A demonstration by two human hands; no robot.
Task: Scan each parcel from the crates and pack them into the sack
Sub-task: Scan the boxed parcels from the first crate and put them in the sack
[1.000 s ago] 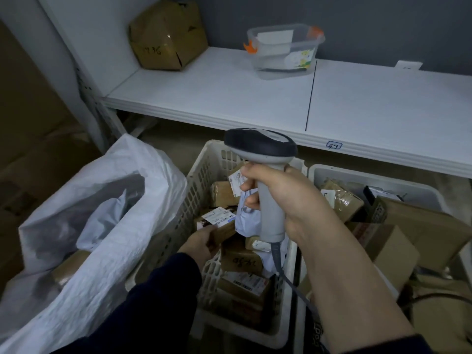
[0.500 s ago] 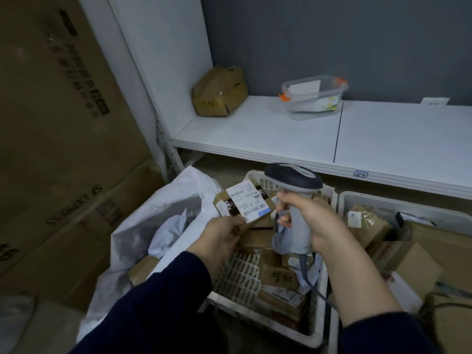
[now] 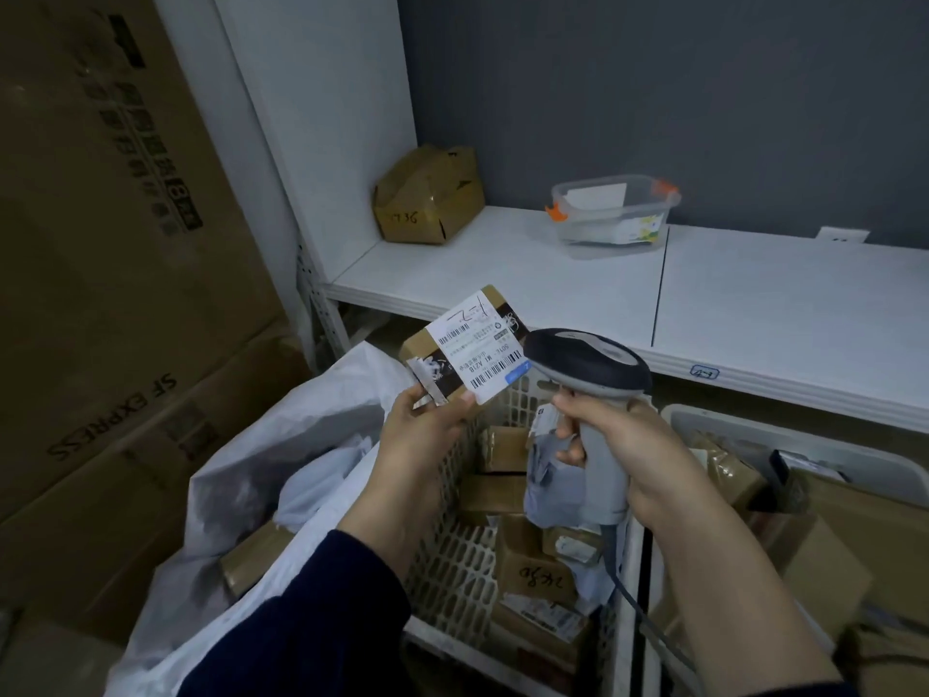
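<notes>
Left hand [image 3: 425, 435] pinching a small brown parcel [image 3: 470, 347] by its lower edge, lifting it label-up over the lattice crate [image 3: 452, 570]. Right hand [image 3: 628, 445] wrapping the scanner [image 3: 588, 362] grip, its head sitting just beside the label. Scan apparently under way. Sack [image 3: 241, 485] holding a few parcels. This crate and the second crate [image 3: 714, 420] are carrying plenty more, so most work is looking undone.

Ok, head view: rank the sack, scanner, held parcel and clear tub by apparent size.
1. sack
2. scanner, narrowly
3. held parcel and clear tub look alike; the tub sits farther away, so unranked.
</notes>
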